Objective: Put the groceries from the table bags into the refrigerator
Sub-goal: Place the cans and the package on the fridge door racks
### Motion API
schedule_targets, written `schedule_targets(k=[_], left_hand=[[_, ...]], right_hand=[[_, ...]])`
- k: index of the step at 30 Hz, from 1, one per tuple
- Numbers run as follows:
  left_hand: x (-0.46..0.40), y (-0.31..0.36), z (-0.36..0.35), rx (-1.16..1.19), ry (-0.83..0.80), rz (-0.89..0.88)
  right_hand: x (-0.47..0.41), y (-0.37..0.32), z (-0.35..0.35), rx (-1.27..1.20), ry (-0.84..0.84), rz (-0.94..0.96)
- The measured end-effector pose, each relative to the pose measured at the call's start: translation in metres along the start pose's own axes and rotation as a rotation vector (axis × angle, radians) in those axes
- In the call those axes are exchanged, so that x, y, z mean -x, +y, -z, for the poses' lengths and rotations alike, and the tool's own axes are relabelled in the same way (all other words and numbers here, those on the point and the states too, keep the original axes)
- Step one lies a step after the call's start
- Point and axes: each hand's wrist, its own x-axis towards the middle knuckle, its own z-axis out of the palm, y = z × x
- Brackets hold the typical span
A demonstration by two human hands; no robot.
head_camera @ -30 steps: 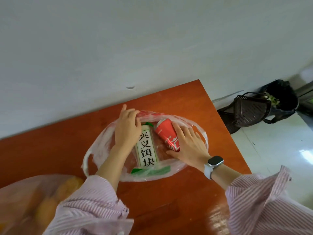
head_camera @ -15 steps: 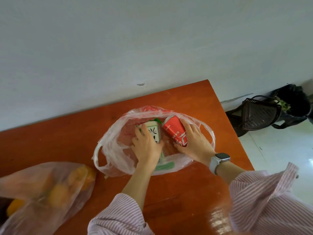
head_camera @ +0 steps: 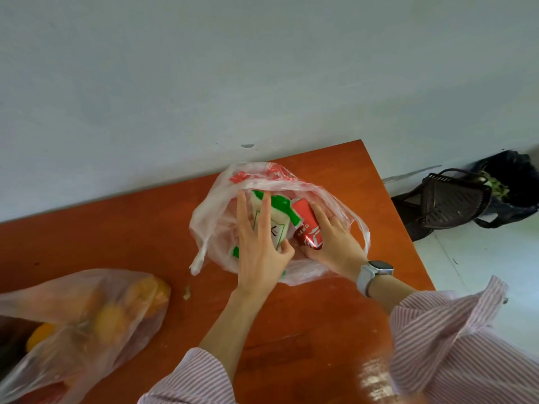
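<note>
**Both hands in the clear bag, one item each**

Watching the head cam feed here. My view looks down at an orange-brown table (head_camera: 145,246) pushed against a pale wall (head_camera: 204,83). The clear plastic bag (head_camera: 215,211) with red print sits near the far right corner of the table, its mouth gaping toward me.

The left hand (head_camera: 259,258) is inside the bag and holds the white and green packet (head_camera: 280,217), fingers spread along its face and the thumb tucked around its right edge. The packet is tilted up off the table. The right hand (head_camera: 335,243) is wrapped round the red can (head_camera: 307,225), thumb underneath, fingers along the far side. The can lies angled just beside the packet, and the two look like they touch. There's a pale smartwatch (head_camera: 374,272) on the right wrist, and both arms are in striped pink sleeves (head_camera: 455,345).

Down at lower left is a second plastic bag (head_camera: 87,325) holding orange and yellow fruit, well apart from the first one. A small scrap (head_camera: 186,293) lies on the table between them.

Off the table on the right, a dark basket (head_camera: 443,199) sits on the white floor next to a black bag (head_camera: 513,176) with some greens poking out.
</note>
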Motion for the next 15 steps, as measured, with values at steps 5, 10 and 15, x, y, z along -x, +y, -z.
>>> schedule_targets(k=[5,10,15], left_hand=[[-0.008,0.003,0.018,0.066,0.127,-0.063],[-0.015,0.024,0.049,0.252,0.200,-0.028],[-0.038,0.046,0.085,0.472,0.375,0.141]], right_hand=[[0.003,-0.003,0.005,-0.058,-0.005,0.011],[0.017,-0.022,0.024,-0.190,0.171,0.078],[0.026,-0.047,0.052,-0.210,0.222,0.205]])
